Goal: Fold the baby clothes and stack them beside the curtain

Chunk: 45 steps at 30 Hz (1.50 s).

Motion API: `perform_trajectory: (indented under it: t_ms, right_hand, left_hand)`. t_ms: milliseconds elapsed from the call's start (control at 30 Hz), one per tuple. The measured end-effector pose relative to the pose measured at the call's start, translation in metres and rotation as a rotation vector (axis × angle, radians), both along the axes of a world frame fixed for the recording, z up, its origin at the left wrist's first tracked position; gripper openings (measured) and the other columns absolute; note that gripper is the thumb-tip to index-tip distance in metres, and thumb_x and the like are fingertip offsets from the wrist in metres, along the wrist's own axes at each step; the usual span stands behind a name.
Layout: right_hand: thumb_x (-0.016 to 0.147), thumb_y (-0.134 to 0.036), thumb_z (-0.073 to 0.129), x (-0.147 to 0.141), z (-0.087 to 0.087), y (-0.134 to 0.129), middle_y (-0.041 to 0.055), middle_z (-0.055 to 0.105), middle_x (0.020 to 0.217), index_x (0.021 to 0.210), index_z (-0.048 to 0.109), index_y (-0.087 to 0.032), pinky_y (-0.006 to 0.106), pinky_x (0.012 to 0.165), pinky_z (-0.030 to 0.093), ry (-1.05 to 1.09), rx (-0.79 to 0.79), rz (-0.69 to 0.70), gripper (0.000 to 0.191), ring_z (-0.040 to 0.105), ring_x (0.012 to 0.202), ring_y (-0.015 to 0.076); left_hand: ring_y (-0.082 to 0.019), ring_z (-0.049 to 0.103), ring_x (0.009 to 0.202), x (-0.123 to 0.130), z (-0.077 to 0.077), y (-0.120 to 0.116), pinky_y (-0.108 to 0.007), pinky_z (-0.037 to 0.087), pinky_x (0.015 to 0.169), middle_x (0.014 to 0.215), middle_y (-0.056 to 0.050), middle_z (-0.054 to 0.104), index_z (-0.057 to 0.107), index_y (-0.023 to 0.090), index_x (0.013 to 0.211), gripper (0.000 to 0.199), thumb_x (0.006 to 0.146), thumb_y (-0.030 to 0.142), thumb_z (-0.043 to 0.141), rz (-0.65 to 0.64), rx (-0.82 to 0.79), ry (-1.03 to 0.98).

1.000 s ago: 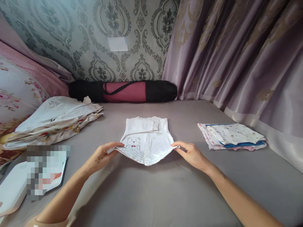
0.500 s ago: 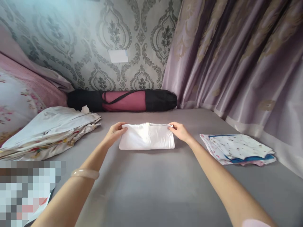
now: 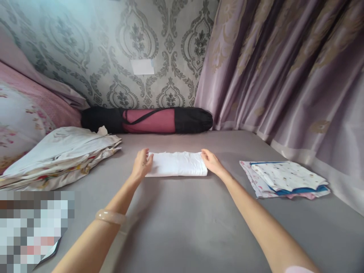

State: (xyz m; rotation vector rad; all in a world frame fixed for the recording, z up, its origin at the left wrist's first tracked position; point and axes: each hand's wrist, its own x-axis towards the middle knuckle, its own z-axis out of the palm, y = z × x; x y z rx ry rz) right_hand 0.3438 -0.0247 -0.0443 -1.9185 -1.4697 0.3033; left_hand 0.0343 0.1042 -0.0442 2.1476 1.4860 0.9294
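Observation:
A white folded cloth (image 3: 178, 164) lies flat on the grey bed surface (image 3: 184, 220) in front of me, as a narrow strip with a slightly wrinkled right part. My left hand (image 3: 142, 163) rests at its left end, thumb and fingers apart, the thumb over the cloth's edge. At the right end, my right hand (image 3: 211, 160) touches the upper corner with loosely bent fingers. Neither hand appears to pinch the fabric, though some fingertips are hidden. A pale bangle (image 3: 110, 216) is on my left forearm.
A pile of pale cloths (image 3: 62, 155) lies to the left. Several folded printed cloths (image 3: 290, 176) are stacked at the right. Behind lies a long black and maroon bag (image 3: 150, 121) against the patterned wall. Purple curtains (image 3: 256, 76) hang right. A blurred-out item (image 3: 34, 231) lies lower left.
The white cloth was pinched at both upper corners and tilted up; now it lies flatter and narrower on the bed. My left hand has loosened and moved slightly inward.

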Motion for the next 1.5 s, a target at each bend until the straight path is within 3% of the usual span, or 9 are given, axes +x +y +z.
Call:
perform_trajectory:
  t_ms: [200, 300, 433, 633, 900, 1267, 1367, 1500]
  right_hand:
    - [0.098, -0.03, 0.029, -0.064, 0.015, 0.018, 0.0127, 0.04, 0.149, 0.142, 0.041, -0.013, 0.043, 0.114, 0.024, -0.277, -0.107, 0.227, 0.049, 0.032, 0.139, 0.0229]
    - [0.097, -0.028, 0.026, -0.089, 0.013, 0.029, 0.0111, 0.031, 0.154, 0.146, 0.036, -0.011, 0.048, 0.117, 0.013, -0.349, -0.178, 0.289, 0.052, 0.021, 0.144, 0.0242]
    - [0.096, -0.028, 0.024, -0.106, 0.005, 0.036, 0.0109, 0.027, 0.156, 0.148, 0.031, -0.009, 0.049, 0.117, 0.011, -0.361, -0.248, 0.328, 0.056, 0.018, 0.145, 0.0246]
    - [0.096, -0.028, 0.024, -0.111, -0.008, 0.03, 0.0072, 0.025, 0.157, 0.15, 0.028, -0.014, 0.048, 0.117, 0.007, -0.396, -0.202, 0.292, 0.056, 0.015, 0.145, 0.0222]
    - [0.096, -0.031, 0.024, -0.111, -0.012, 0.03, 0.0078, 0.025, 0.157, 0.15, 0.029, -0.013, 0.049, 0.117, 0.007, -0.396, -0.192, 0.265, 0.057, 0.018, 0.145, 0.0248]
    - [0.095, -0.046, 0.028, -0.112, -0.015, 0.032, 0.0206, 0.017, 0.157, 0.149, 0.022, 0.001, 0.046, 0.117, 0.002, -0.356, -0.271, 0.087, 0.072, 0.009, 0.146, 0.0284]
    - [0.095, -0.048, 0.028, -0.106, -0.01, 0.034, 0.0175, 0.016, 0.158, 0.15, 0.023, -0.002, 0.044, 0.117, 0.002, -0.325, -0.337, 0.124, 0.071, 0.006, 0.147, 0.0261]
    - [0.097, -0.049, 0.018, -0.087, -0.003, 0.03, 0.0137, 0.011, 0.16, 0.152, 0.02, -0.006, 0.038, 0.117, 0.005, -0.275, -0.409, 0.27, 0.07, 0.004, 0.147, 0.0225]
  left_hand:
    - [-0.027, 0.048, 0.126, 0.048, -0.002, -0.026, -0.04, 0.036, 0.106, 0.133, -0.018, 0.055, 0.048, 0.011, 0.13, 0.043, 0.094, 0.032, 0.038, -0.364, 0.1, 0.299]
    - [-0.029, 0.037, 0.136, 0.066, -0.004, -0.035, -0.046, 0.028, 0.111, 0.142, -0.018, 0.047, 0.046, 0.01, 0.135, 0.046, 0.097, 0.032, 0.032, -0.352, 0.082, 0.469]
    - [-0.03, 0.031, 0.14, 0.071, -0.012, -0.039, -0.05, 0.022, 0.114, 0.146, -0.014, 0.044, 0.043, 0.015, 0.14, 0.048, 0.097, 0.029, 0.028, -0.32, 0.11, 0.588]
    - [-0.034, 0.022, 0.143, 0.065, -0.028, -0.041, -0.061, 0.016, 0.112, 0.154, -0.01, 0.032, 0.034, 0.022, 0.148, 0.053, 0.098, 0.038, 0.024, -0.267, 0.047, 0.582]
    - [-0.034, 0.02, 0.144, 0.064, -0.023, -0.043, -0.06, 0.015, 0.112, 0.156, -0.009, 0.028, 0.034, 0.023, 0.148, 0.055, 0.098, 0.042, 0.023, -0.268, -0.007, 0.575]
    - [-0.034, 0.019, 0.144, 0.066, -0.02, -0.042, -0.049, 0.016, 0.115, 0.155, -0.021, 0.024, 0.028, 0.001, 0.147, 0.07, 0.096, 0.049, 0.022, -0.174, -0.053, 0.603]
    - [-0.034, 0.023, 0.143, 0.062, -0.017, -0.041, -0.05, 0.02, 0.114, 0.154, -0.019, 0.028, 0.032, 0.006, 0.146, 0.068, 0.096, 0.051, 0.024, -0.183, -0.032, 0.63]
    - [-0.033, 0.036, 0.136, 0.045, -0.01, -0.04, -0.054, 0.023, 0.111, 0.147, -0.018, 0.042, 0.043, 0.013, 0.14, 0.061, 0.096, 0.051, 0.025, -0.214, 0.118, 0.673]
